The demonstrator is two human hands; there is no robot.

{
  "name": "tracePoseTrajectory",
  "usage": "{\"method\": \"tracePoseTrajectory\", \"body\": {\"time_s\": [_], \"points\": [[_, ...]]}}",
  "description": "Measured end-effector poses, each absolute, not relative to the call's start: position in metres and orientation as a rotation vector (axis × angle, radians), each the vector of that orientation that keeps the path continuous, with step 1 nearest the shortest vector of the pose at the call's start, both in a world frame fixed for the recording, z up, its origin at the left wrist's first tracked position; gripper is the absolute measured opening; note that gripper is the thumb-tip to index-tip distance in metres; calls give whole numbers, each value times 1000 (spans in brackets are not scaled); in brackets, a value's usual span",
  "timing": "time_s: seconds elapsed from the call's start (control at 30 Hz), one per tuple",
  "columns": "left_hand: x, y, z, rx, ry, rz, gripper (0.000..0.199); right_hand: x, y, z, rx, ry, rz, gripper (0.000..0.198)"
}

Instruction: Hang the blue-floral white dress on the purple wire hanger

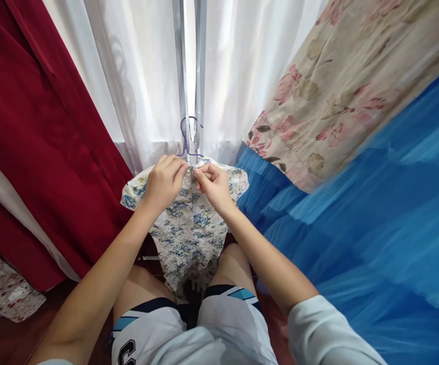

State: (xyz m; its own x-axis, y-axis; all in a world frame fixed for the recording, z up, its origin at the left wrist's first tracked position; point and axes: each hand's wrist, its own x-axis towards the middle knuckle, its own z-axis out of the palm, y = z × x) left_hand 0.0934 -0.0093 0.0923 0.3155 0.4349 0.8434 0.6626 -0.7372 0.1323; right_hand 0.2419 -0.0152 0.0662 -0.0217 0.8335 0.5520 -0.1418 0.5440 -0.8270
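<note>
A white dress with blue floral print hangs in front of me from a purple wire hanger. At the dress's neckline, my left hand is closed, thumb and fingers pinching the edge of the fabric. My right hand pinches the other side of the same neckline, its fingertips close to the left ones. Between the two sets of fingertips a seam or opening runs down the middle; what fastening is there, if any, is too small to make out.
Red curtain-like cloth hangs on the left. White curtains with grey metal strips stand behind the hanger. To the right hang a beige floral cloth and blue tulle. The reddish floor shows below.
</note>
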Motion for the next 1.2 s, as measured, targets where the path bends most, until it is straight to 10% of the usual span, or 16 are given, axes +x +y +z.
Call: {"method": "tracePoseTrajectory", "body": {"time_s": [0.3,0.53,0.77,0.93,1.03,1.2], "points": [[20,37,79,-1819,-1293,-2064,23,258,-20,-19,-769,-1269,1048,33],[-36,59,-25,-1431,-1787,-2698,31,256,-57,-52,-744,-1099,1261,30],[26,21,-90,-1740,-1892,-2808,39,323,-50,-90,-956,-919,1209,36],[77,-19,-41,-2444,-1553,-2591,28,357,-72,-91,-1209,-1300,1132,36],[108,-46,0,-2818,-1298,-2292,25,328,-89,-68,-1067,-1666,1111,70],[123,-71,19,-3148,-1299,-2085,31,282,-108,-31,-845,-1799,1154,28]]}}
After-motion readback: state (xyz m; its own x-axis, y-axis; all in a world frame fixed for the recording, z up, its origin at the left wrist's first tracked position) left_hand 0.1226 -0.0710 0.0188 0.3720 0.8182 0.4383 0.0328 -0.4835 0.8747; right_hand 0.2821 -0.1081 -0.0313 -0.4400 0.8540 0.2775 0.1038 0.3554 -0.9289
